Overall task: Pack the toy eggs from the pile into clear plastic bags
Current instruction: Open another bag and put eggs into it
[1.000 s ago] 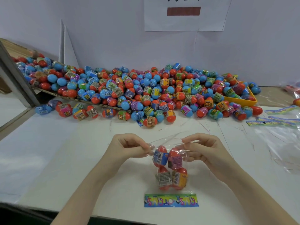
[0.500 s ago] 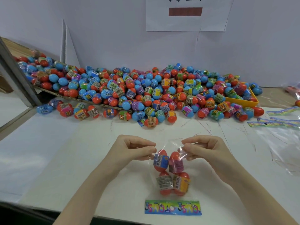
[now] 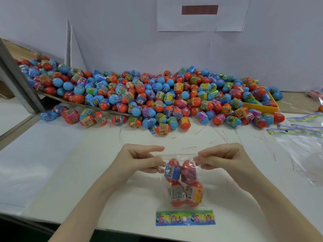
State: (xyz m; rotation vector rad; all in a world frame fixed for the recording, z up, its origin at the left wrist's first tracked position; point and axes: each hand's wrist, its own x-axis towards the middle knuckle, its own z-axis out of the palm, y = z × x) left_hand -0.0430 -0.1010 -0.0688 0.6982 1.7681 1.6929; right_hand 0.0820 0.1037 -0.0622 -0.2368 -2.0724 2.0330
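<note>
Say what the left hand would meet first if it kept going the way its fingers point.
The left hand points right along the bag mouth, so it would probably meet the right hand pinching the other corner; depth is hard to judge.

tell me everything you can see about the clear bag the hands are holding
The clear plastic bag is thin, glossy and wrinkled, lying on the white table near its front edge. It holds four red toy eggs with printed wrappers, stacked two over two. A colourful printed header card sits at its near end. The left hand and right hand pinch the far, open end at its two corners, stretching the mouth flat between them.
</note>
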